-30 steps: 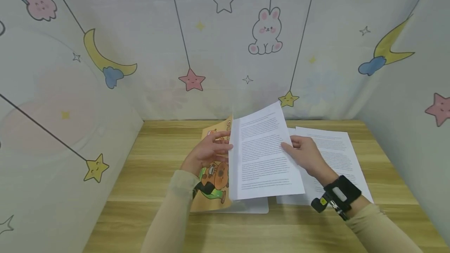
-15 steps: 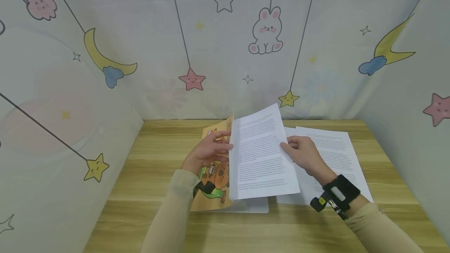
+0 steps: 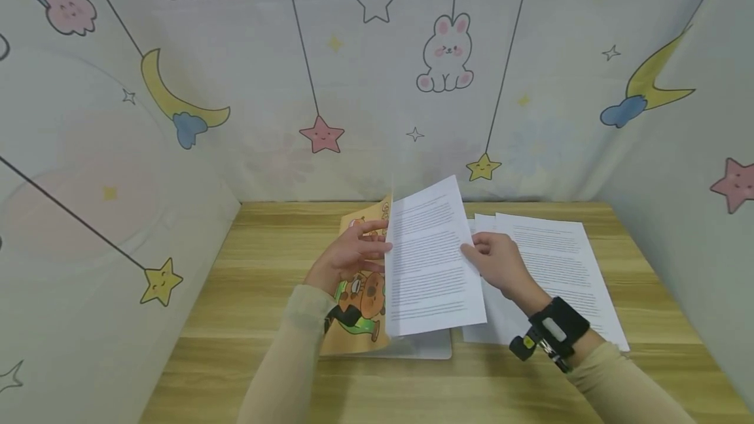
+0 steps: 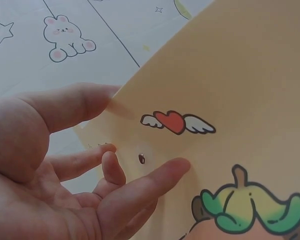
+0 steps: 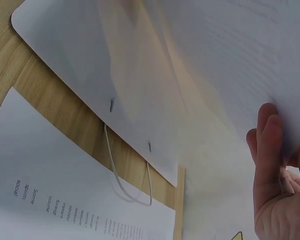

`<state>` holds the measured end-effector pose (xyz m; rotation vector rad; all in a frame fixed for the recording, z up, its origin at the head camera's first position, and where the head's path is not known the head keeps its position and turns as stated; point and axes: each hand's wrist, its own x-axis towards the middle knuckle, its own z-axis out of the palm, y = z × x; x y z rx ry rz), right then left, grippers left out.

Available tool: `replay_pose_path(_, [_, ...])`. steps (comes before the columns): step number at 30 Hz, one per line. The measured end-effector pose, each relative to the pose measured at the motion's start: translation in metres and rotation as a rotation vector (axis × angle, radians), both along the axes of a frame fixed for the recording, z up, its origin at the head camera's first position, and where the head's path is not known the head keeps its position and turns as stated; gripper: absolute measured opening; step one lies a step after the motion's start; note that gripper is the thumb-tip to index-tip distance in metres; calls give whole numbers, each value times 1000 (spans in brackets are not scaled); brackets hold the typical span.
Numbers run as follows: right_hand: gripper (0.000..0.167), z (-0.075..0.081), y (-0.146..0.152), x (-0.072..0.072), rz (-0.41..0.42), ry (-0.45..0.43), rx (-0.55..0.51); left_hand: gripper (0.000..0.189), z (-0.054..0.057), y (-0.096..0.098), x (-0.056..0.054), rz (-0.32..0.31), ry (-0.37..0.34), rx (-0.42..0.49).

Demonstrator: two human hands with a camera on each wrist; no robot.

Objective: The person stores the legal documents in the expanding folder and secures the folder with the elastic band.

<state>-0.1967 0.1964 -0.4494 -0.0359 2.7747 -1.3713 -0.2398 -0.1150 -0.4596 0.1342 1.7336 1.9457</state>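
Observation:
In the head view my left hand [image 3: 347, 254] holds up the front cover of an orange cartoon folder [image 3: 359, 332]. Its thumb reaches behind the cover's edge while the fingers [image 4: 145, 190] spread over the printed face, near a winged heart. My right hand [image 3: 497, 264] pinches the right edge of a printed sheet of paper [image 3: 432, 273], thumb on the front. The sheet is tilted up, its left edge right at the raised cover and left fingertips. Beneath it the folder's pale back panel [image 3: 421, 347] lies on the table.
More printed sheets [image 3: 568, 280] lie overlapping on the wooden table [image 3: 389, 391], right of the folder. A thin elastic cord [image 5: 115, 172] loops from the folder's edge over a sheet. A cartoon-printed curtain [image 3: 365, 84] stands behind the table.
My right hand has moved left with the printed sheet, whose left margin is now hidden at the folder's cover. The left hand and folder stay nearly still.

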Motion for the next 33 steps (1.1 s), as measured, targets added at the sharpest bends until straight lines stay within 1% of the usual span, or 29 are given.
replay_pose_path(6, [24, -2, -7, -1, 6, -4, 0, 67, -1, -1, 0, 0, 6, 8])
replay_pose_path(11, [25, -3, -12, 0, 36, -7, -17, 68, -1, -1, 0, 11, -5, 9])
replay_pose_path(14, [27, -2, -13, 1, 61, -18, -47, 68, -2, 0, 0, 13, -3, 9])
replay_pose_path(23, [33, 6, -15, 2, 111, -115, -156, 68, -2, 0, 0, 0, 1, 8])
replay_pose_path(26, [33, 7, -14, 1, 113, -140, -177, 69, -2, 1, 0, -2, 6, 3])
replay_pose_path(33, [32, 10, -14, 2, 161, -151, -203, 68, -3, 2, -1, -6, 2, -2])
